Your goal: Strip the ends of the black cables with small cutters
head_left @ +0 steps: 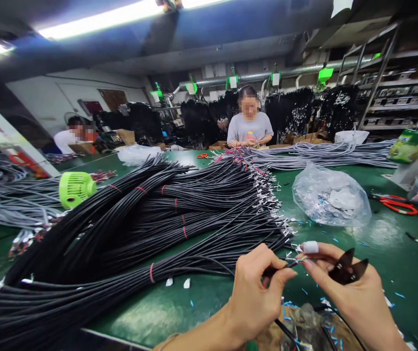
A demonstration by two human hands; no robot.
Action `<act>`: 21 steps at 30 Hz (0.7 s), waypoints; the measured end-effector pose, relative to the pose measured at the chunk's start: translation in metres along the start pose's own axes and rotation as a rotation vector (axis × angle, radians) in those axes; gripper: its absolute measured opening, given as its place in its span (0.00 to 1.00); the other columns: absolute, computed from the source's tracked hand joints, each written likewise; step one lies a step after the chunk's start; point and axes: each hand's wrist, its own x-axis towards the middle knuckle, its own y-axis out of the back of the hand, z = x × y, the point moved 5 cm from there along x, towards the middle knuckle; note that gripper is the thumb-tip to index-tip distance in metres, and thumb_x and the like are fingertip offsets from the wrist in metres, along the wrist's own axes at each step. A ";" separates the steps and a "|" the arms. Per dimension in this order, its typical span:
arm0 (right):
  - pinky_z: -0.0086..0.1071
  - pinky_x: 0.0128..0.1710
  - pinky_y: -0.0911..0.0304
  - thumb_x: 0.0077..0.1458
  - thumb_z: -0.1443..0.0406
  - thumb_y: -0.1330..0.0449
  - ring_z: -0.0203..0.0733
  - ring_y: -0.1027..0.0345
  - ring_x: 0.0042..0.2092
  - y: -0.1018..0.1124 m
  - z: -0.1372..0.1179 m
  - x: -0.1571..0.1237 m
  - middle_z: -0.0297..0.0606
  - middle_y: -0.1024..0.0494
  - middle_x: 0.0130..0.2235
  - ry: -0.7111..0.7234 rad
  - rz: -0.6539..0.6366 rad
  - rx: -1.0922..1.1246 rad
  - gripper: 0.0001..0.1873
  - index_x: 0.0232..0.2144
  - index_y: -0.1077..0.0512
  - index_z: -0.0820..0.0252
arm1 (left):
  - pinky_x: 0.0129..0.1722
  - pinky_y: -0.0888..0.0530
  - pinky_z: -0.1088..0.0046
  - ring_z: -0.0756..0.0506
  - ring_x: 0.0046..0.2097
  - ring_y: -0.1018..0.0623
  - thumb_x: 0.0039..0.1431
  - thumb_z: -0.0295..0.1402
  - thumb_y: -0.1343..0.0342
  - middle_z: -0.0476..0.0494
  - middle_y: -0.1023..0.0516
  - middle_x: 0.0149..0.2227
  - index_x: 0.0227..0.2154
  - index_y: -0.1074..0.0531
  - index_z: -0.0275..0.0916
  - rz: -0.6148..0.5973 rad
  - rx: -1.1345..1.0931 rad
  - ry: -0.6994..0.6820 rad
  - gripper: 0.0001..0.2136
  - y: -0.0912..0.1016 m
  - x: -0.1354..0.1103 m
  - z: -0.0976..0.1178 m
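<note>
My left hand (256,287) is closed around a black cable (287,265) near its stripped end. Thin coloured wires (301,259) fan out from that end. My right hand (355,297) pinches the wires between thumb and index finger, which has a white wrap (310,247) at its tip. Dark-bladed wire cutters (348,268) are tucked in the same hand, jaws apart and pointing up; their handles are hidden by the palm. To the left, bundles of black cables (165,239) tied with red bands lie with their white-tipped ends toward my hands.
A clear plastic bag (331,195) of scraps sits beyond my right hand. Red-handled pliers (399,204) lie at the right. Grey cables (314,155) and a lime-green fan (76,189) are on the green table (150,317). A co-worker (250,122) sits opposite; another person is far left.
</note>
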 end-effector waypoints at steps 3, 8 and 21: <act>0.25 0.23 0.32 0.43 0.61 0.35 0.38 0.28 0.26 -0.001 0.003 0.000 0.36 0.20 0.29 -0.002 -0.026 0.010 0.13 0.34 0.23 0.58 | 0.22 0.42 0.78 0.53 0.22 0.37 0.54 0.25 0.44 0.50 0.36 0.20 0.20 0.33 0.34 0.030 0.021 -0.082 0.09 0.000 0.001 0.003; 0.23 0.25 0.31 0.44 0.61 0.34 0.37 0.28 0.27 0.000 0.006 0.002 0.34 0.19 0.29 -0.021 -0.036 0.055 0.12 0.35 0.23 0.56 | 0.21 0.43 0.79 0.54 0.22 0.38 0.53 0.24 0.44 0.52 0.38 0.20 0.19 0.35 0.34 0.028 0.036 -0.109 0.09 0.000 0.002 0.005; 0.21 0.16 0.54 0.44 0.62 0.35 0.26 0.49 0.18 -0.009 0.021 0.007 0.33 0.27 0.25 -0.245 -0.201 0.314 0.14 0.35 0.25 0.62 | 0.23 0.43 0.77 0.53 0.23 0.37 0.54 0.26 0.44 0.50 0.37 0.20 0.19 0.34 0.33 -0.042 -0.003 -0.108 0.10 -0.003 0.000 0.002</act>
